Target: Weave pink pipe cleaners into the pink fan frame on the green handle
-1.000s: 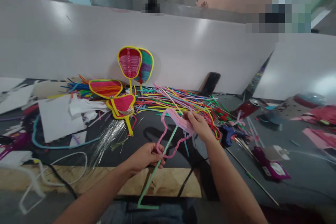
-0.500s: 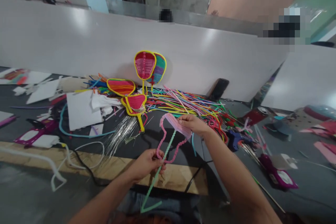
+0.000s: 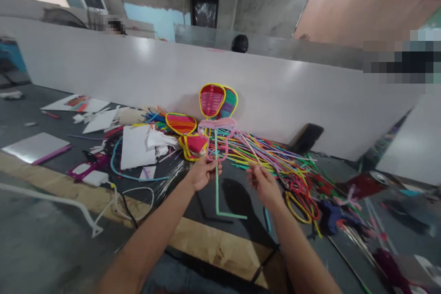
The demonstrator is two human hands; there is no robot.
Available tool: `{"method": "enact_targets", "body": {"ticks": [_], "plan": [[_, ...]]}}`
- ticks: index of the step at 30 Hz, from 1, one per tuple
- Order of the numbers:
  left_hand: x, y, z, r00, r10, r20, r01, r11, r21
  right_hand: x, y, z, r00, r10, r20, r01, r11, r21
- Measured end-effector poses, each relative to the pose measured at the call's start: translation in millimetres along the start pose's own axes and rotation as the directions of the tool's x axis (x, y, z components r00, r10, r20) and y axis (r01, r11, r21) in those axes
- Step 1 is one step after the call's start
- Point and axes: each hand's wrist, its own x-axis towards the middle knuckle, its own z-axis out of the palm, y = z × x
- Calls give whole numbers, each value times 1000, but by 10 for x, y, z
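My left hand (image 3: 205,173) pinches a pipe-cleaner paddle frame where its green stem (image 3: 217,190) meets the pink twisted outline (image 3: 228,147). The frame stands upright, with a pale pink band (image 3: 220,123) across its top. Its stem bends sharply to the right at the bottom. My right hand (image 3: 263,183) is apart from the frame, to its right, with fingers curled together. A pale pink pipe cleaner (image 3: 250,144) runs to its fingertips; whether they hold it is unclear. Behind the frame lies a pile of coloured pipe cleaners (image 3: 272,151).
Finished paddles, one pink and red (image 3: 212,101), lean on the white partition (image 3: 155,71). White sheets (image 3: 137,147), silver strands and a purple tool (image 3: 86,169) lie left. A phone (image 3: 308,138), a can (image 3: 370,181) and a blue tool (image 3: 329,216) are right.
My right hand has let go of the pink band and moved right of the frame. The left hand has raised the frame and turned it upright. The camera view has shifted.
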Motion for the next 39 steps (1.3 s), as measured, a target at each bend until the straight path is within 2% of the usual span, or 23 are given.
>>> {"method": "enact_targets", "body": {"ticks": [1, 3, 8, 11, 15, 21, 26, 30, 35, 39], "plan": [[110, 23, 28, 999, 33, -3, -33, 999, -14, -84, 91, 50, 997, 38, 69, -36, 999, -19], [305, 60, 87, 995, 99, -4, -99, 994, -34, -222, 286, 143, 992, 46, 121, -40, 998, -50], [597, 182, 200, 974, 228, -6, -228, 973, -15, -315, 622, 188, 953, -116, 278, 196, 941, -276], [673, 247, 212, 961, 278, -14, -277, 960, 32, -304, 648, 149, 947, -165, 276, 255, 907, -334], [739, 275, 179, 944, 328, -48, -323, 943, 85, -322, 598, 142, 950, -176, 259, 263, 896, -357], [733, 239, 157, 935, 340, -95, -327, 936, 133, -350, 567, 166, 953, -168, 251, 257, 889, -380], [535, 209, 217, 942, 317, -105, -301, 943, 144, -290, 484, 174, 979, -142, 146, 172, 961, -218], [303, 124, 279, 963, 255, -89, -239, 957, 163, -76, 210, 227, 992, -117, 46, 119, 992, -39], [74, -132, 390, 982, 179, -53, -167, 969, 184, 276, -99, 418, 998, -45, 44, 35, 978, 205], [-2, -256, 423, 989, 147, -1, -142, 953, 267, 405, -129, 558, 994, -103, 21, 89, 935, 342]]}}
